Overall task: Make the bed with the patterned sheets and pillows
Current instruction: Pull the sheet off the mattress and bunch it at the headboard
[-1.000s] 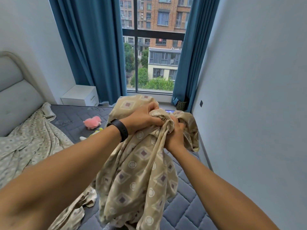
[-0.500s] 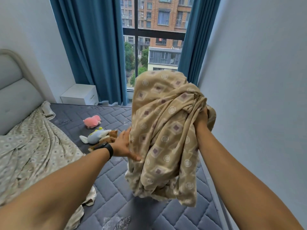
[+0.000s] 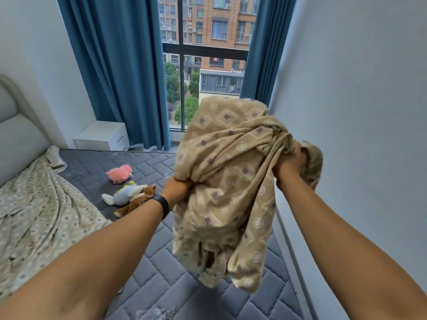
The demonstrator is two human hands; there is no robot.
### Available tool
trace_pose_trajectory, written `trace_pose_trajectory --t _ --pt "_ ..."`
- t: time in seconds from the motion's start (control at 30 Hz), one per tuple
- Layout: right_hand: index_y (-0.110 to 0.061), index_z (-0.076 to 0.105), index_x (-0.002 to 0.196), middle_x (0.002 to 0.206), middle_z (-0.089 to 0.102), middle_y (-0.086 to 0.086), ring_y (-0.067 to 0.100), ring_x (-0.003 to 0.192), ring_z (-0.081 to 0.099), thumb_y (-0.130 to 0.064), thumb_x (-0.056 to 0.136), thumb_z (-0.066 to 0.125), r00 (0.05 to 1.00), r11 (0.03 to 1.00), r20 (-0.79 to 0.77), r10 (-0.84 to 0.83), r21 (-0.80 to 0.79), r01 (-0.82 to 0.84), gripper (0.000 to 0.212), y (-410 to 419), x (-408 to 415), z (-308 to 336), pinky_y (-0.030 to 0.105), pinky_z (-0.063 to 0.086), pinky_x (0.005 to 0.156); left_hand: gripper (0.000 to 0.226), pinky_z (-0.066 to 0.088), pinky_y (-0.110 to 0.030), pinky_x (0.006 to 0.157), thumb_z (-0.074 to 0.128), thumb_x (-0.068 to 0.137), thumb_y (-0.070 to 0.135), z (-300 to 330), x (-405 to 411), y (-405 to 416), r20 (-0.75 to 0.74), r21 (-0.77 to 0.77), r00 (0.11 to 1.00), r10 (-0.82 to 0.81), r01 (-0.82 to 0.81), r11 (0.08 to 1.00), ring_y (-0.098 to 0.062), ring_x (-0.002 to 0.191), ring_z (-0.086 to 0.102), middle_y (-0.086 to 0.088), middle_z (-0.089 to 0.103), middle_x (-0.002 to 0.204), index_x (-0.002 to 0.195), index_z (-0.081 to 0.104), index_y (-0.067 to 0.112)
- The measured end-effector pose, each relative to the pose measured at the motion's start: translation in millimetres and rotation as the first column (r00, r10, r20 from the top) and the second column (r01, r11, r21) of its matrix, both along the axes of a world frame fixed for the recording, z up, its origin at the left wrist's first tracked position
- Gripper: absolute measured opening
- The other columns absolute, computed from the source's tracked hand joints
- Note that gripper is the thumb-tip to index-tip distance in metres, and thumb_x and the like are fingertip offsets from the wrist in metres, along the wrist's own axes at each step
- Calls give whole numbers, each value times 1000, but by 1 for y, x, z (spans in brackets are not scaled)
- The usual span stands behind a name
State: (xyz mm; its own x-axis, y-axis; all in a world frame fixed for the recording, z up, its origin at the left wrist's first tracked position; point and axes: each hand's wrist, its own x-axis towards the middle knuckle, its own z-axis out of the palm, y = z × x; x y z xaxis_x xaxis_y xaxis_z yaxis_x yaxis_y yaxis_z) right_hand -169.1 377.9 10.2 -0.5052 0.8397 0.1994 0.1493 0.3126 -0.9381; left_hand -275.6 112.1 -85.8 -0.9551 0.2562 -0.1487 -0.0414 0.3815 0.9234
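A bunched tan patterned sheet hangs in the air over the bare grey quilted mattress. My right hand grips a gathered knot of it at the upper right. My left hand, with a black wristband, grips the sheet's left edge lower down. A second, paler patterned sheet lies crumpled over the left half of the mattress, up to the padded headboard.
A pink plush toy and a heap of blue-white and brown plush toys lie on the mattress. A white nightstand stands by blue curtains and the window. A grey wall runs close along the right.
My left hand let go of the knot, dropped and now grips the sheet's left edge. My right hand lifted the bundle up and to the right.
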Motion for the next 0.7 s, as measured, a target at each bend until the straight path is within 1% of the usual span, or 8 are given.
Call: trace_pose_trajectory --t 0.1,0.17,0.27,0.33,0.4,0.53,0.6,0.7 --pt "-36 51 125 136 33 6 29 92 50 -43 78 74 968 979 250 -15 200 -37 54 21 12 -24 33 46 87 35 52 -49 98 64 89 34 29 -23 -25 29 28 978 204 -205 978 -35 108 64 -15 68 120 116 65 12" --pt "-37 45 135 137 27 8 33 96 50 -40 77 78 912 950 410 -23 294 -108 67 33 20 -47 39 47 91 38 52 -51 99 65 80 31 47 -41 -34 58 14 969 240 -241 970 -38 112 63 -20 66 123 113 65 10" --pt "-37 43 136 134 28 8 41 105 52 -45 78 75 878 939 478 3 301 -167 67 18 25 -73 48 50 96 27 59 -41 83 65 81 19 70 -43 -24 82 222 954 289 -300 928 -28 100 66 -12 68 113 108 65 14" --pt "-42 41 136 129 27 5 41 105 52 -46 75 75 878 932 476 48 296 -212 69 0 22 -83 53 52 93 36 57 -35 73 68 82 25 75 -39 -6 65 254 973 220 -229 940 -22 96 66 -8 68 111 115 64 12" --pt "-42 41 137 126 28 4 39 102 53 -38 76 76 869 873 480 120 366 -322 70 -22 19 -87 49 54 82 38 58 -34 76 73 80 29 77 -27 17 -13 195 997 76 -72 978 -18 92 67 -4 71 105 113 66 14" --pt "-44 40 137 131 27 4 40 97 56 -35 78 75 809 593 563 169 597 -540 70 -55 15 -74 46 55 66 19 56 -33 80 73 86 33 67 -10 47 -276 -151 934 -225 189 970 -15 88 67 1 73 94 101 71 21" --pt "-47 28 141 130 28 4 39 95 55 -39 75 78 784 530 593 186 611 -588 83 -59 14 -70 49 57 64 16 55 -36 86 72 88 33 63 -9 46 -310 -184 911 -273 224 957 -17 90 69 3 75 93 99 72 22" --pt "-48 -3 153 127 27 3 35 90 51 -32 74 79 757 518 618 212 585 -623 115 -62 14 -67 49 55 63 14 54 -35 86 74 88 30 62 -5 40 -295 -203 901 -319 268 942 -15 88 69 5 75 92 98 73 20"
